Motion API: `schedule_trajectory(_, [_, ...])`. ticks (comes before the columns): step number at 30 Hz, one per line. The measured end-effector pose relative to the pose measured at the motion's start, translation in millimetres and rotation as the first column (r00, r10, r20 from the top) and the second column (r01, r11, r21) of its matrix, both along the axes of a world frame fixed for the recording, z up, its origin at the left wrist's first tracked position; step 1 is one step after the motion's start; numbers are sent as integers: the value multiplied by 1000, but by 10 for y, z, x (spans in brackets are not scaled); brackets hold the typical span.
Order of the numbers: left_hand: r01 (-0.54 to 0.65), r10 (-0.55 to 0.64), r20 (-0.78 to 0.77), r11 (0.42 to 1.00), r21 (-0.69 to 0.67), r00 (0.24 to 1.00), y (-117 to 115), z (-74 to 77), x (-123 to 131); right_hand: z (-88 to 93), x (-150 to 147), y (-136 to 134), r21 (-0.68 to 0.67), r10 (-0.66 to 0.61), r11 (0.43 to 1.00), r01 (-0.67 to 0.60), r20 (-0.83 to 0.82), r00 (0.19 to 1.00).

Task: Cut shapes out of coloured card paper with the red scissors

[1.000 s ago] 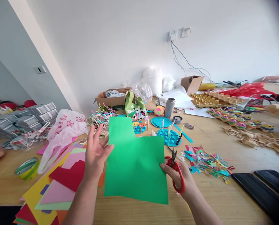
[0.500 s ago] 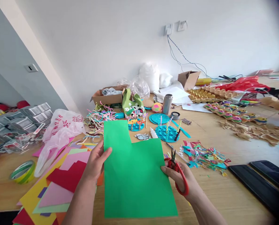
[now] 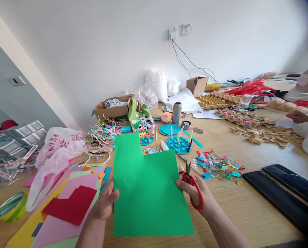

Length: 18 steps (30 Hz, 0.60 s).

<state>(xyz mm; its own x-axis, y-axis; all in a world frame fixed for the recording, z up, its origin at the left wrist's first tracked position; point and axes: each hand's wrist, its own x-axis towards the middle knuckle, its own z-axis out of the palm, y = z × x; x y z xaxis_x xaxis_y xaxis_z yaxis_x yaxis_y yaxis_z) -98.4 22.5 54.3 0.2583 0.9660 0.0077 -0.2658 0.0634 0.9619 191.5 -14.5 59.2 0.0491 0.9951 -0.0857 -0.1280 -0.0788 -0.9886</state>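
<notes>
Head view, the only one I've got.

Left hand (image 3: pixel 104 205) is closed on the left edge of the green sheet (image 3: pixel 148 193), low down. The thumb is on top and the fingers are curled under, out of my sight. Firm pinch, nothing else in it.

Right hand (image 3: pixel 195 194) is closed through the red loops of the scissors (image 3: pixel 192 182). Its thumb tip presses the sheet's right edge at about mid-height, so this hand has both. The blades point away from me, just clear of the sheet's right edge and not on the paper. They look nearly together, though I can't tell exactly.

The sheet is centre frame between the hands. It's held tilted over the table (image 3: pixel 247 217), near edge low. It's L-shaped, with the top right corner cut out and a tall tab at top left.

Everything else, placed off the sheet:
- Left, touching or just under its edge: paper stack (image 3: pixel 52 230), with a dark red piece (image 3: pixel 71 208) on top.
- Far left: tape roll (image 3: pixel 10 206). Beyond the stack, a plastic bag (image 3: pixel 55 151).
- Just beyond the top edge: blue discs (image 3: pixel 179 144) with sticks standing in them. Further back, a flask (image 3: pixel 177 113) and a box (image 3: pixel 109 110).
- Right, near the scissors: scrap pile (image 3: pixel 218 167).
- Further right, well apart: two black slabs (image 3: pixel 275 196) lying flat.
- Far right, back: egg trays (image 3: pixel 218 100) and another person's hand (image 3: pixel 300 117) at the table edge. I can't tell what it's on.
</notes>
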Motion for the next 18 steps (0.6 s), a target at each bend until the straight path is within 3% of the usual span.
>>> schedule_trajectory(3, [-9,1,-124,998,-59,992,53,42,53,11,1,19,-12,-25,1000,25,15,1000])
schedule_trajectory(8, [20,23,230,983,-184,973,84,-17,74,13,25,52,22,-56,998,56,2,998])
schedule_trajectory(10, [-1,51,246,980,-198,968,101,-42,67,12,30,62,29,-41,999,41,20,999])
schedule_trajectory(15, [-142,143,-70,990,19,987,155,53,95,24,23,85,19,-16,1000,14,71,997])
schedule_trajectory(18, [-270,309,-176,939,214,935,135,164,158,40,9,100,-22,1,1000,1,72,997])
